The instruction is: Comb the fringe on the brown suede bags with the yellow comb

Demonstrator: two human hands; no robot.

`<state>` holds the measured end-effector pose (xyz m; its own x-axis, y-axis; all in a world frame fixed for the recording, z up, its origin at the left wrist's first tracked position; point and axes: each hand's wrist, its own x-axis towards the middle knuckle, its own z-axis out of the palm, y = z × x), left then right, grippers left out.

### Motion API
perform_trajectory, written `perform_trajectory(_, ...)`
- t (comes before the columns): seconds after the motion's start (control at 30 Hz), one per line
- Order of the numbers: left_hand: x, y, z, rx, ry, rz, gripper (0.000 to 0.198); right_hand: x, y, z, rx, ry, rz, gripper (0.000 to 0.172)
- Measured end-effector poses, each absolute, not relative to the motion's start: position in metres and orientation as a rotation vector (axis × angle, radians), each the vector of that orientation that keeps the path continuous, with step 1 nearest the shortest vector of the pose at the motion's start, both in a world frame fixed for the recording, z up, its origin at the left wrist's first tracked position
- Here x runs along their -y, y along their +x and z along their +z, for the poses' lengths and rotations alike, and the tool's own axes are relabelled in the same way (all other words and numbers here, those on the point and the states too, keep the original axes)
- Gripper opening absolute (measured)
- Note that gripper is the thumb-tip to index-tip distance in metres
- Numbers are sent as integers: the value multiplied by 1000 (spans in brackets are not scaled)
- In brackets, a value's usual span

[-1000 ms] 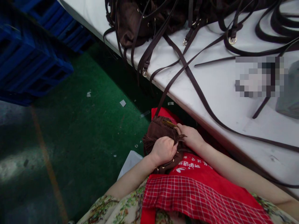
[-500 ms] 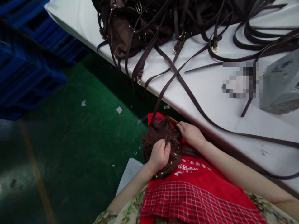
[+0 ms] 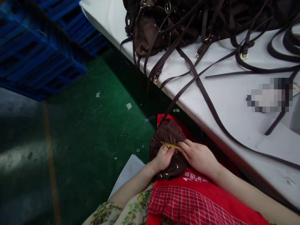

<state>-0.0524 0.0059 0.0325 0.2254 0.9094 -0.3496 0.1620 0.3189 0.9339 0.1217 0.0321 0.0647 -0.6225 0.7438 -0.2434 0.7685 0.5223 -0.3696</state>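
A dark brown fringed bag (image 3: 170,131) with gold eyelets lies on my lap, over the red apron. My left hand (image 3: 163,158) is closed on the bag's fringe near its middle. In the fingers of my right hand (image 3: 197,156) is a thin yellow comb (image 3: 170,145), lying across the fringe just above my left fingers. A long brown strap (image 3: 174,100) runs from the bag up onto the table. My right fingertips and my left hand are almost touching.
A heap of brown bags (image 3: 145,36) with straps and gold buckles covers the far part of the white table (image 3: 225,97), whose edge runs beside my lap. Blue pallets (image 3: 58,72) stand at the left. Scraps lie on the green floor (image 3: 110,125).
My right hand has brought the comb from the fringe's far side down toward me, beside my left hand. My left hand still grips the fringe. The whole view has shifted.
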Motion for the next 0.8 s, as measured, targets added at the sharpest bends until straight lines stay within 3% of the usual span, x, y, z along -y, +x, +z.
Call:
perform_trajectory(0.33,-2,-59,40,-1138,1275,679,40,-38,118,55,-2594,1439,-627,24)
perform_trajectory(0.6,-2,-60,51,-1240,1606,706,32,-45,125,49,-2477,1654,-459,29)
perform_trajectory(0.8,-3,-58,49,-1278,1872,668,30,-48,125,51,-2343,1736,-518,29)
